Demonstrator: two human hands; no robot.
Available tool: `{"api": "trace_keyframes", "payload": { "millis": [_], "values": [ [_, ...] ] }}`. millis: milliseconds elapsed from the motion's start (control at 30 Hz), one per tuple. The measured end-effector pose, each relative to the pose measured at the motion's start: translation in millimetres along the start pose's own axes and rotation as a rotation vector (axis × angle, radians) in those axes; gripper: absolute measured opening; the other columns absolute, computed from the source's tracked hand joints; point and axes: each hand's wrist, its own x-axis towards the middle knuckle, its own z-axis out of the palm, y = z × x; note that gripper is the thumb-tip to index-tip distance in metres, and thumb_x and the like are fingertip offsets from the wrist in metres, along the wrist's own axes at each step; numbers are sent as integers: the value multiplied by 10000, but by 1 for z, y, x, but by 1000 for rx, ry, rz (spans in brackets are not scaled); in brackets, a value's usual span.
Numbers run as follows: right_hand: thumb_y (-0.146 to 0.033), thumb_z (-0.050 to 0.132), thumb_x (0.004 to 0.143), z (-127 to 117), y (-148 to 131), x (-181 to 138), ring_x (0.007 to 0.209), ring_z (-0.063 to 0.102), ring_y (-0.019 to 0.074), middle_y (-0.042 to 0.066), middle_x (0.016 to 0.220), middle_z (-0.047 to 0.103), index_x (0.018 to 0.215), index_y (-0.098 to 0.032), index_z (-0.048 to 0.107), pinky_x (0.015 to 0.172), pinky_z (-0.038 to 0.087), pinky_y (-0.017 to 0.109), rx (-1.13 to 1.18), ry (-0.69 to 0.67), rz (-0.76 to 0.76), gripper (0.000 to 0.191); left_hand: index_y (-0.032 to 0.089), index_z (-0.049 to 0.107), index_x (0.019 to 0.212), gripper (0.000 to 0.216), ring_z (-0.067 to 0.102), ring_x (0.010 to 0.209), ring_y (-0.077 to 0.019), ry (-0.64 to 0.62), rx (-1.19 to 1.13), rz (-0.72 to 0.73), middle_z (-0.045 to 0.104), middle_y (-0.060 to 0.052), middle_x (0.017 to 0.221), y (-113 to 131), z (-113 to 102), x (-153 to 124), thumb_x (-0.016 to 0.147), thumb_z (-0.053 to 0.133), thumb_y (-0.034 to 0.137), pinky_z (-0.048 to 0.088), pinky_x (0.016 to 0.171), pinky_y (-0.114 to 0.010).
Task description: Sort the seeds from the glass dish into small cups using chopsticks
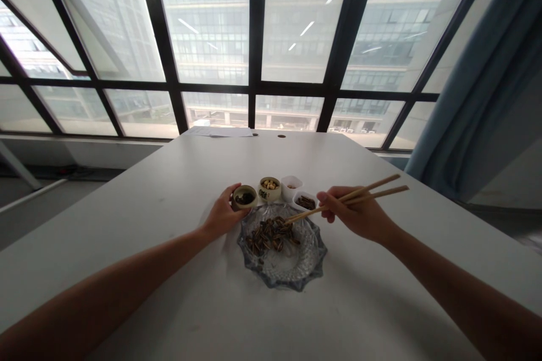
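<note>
My left hand (224, 212) is closed round the side of a small cream cup (237, 205) with dark bits inside, beside the rim of a glass bowl (284, 281). The scalloped clear bowl holds a heap of striped sunflower seeds (267, 236), mostly on its left and far side. In my right hand (359, 214) is a pair of wooden chopsticks (372, 187), gripped between thumb and fingers. Their tips reach into the bowl at the right edge of the heap. Whether a seed is between the tips is too small to tell.
Behind the bowl stand a cream cup (266, 195) of pale nuts, a white dish (289, 181) with little in it, and another white dish (312, 208) of dark seeds. Papers (224, 132) lie at the far end of the white table (178, 304), before tall windows.
</note>
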Motion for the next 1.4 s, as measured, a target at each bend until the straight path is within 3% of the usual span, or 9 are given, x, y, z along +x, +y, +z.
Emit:
{"api": "trace_keyframes", "payload": {
  "millis": [233, 367, 467, 667, 833, 1000, 1167, 1333, 1400],
  "values": [
    [-429, 602, 929, 11, 4, -3, 474, 547, 121, 29, 570, 639, 698, -168, 701, 456, 404, 229, -153, -129, -296, 362, 155, 521, 1330, 781, 651, 1097, -264, -2, -3, 10, 687, -111, 1144, 0, -1, 0, 639, 829, 347, 523, 1000, -440],
    [-420, 581, 945, 14, 6, -7, 439, 523, 109, 18, 533, 602, 640, -171, 671, 445, 391, 231, -139, -140, -325, 404, 151, 519, 1332, 778, 647, 1103, -266, -7, 2, 12, 681, -118, 1160, 0, -1, 0, 639, 823, 331, 517, 1007, -444],
    [-478, 615, 917, 19, 13, -7, 441, 560, 123, 31, 522, 630, 626, -170, 672, 440, 425, 231, -23, -96, -210, 429, 133, 509, 1332, 776, 633, 1126, -276, -9, 15, 6, 663, -138, 1201, 1, -1, 0, 638, 806, 315, 504, 1019, -457],
    [-663, 777, 677, 27, 18, 7, 383, 540, 124, 31, 463, 609, 627, -157, 659, 352, 445, 219, 577, 219, 221, 522, 132, 497, 1328, 806, 631, 1125, -282, 1, -29, -11, 658, -140, 1207, 4, 0, 0, 626, 814, 368, 481, 1039, -463],
    [-629, 858, 572, 29, 14, 11, 362, 519, 108, 22, 432, 586, 593, -149, 654, 326, 428, 199, 686, 247, 290, 522, 116, 468, 1350, 874, 637, 1111, -284, 19, -67, -48, 662, -140, 1180, 4, 1, 0, 621, 818, 445, 471, 1043, -455],
    [-642, 815, 642, 13, 16, 11, 351, 525, 120, 28, 443, 598, 605, -156, 657, 322, 436, 222, 567, 369, 178, 512, 120, 468, 1346, 873, 637, 1113, -285, 22, -89, -74, 660, -140, 1192, 7, 1, 0, 626, 813, 472, 480, 1027, -439],
    [-618, 675, 831, -26, 13, 8, 327, 506, 118, 25, 443, 590, 604, -180, 655, 311, 398, 234, 164, 554, -47, 494, 114, 465, 1343, 866, 643, 1105, -287, 25, -83, -92, 664, -139, 1194, 12, 1, -1, 637, 792, 495, 490, 1015, -429],
    [-688, 585, 856, -35, 5, 6, 380, 556, 134, 48, 486, 618, 607, -174, 647, 347, 424, 233, -103, 358, -11, 574, 126, 475, 1334, 855, 646, 1108, -287, 26, -82, -98, 668, -132, 1197, 12, 1, -1, 634, 792, 502, 498, 1005, -428],
    [-702, 564, 859, -32, 1, 6, 394, 562, 138, 51, 492, 620, 604, -179, 644, 359, 439, 238, -110, 374, -25, 588, 126, 473, 1334, 849, 648, 1103, -285, 21, -75, -98, 672, -130, 1193, 13, 1, -1, 639, 785, 502, 502, 1000, -426]
  ]
}}
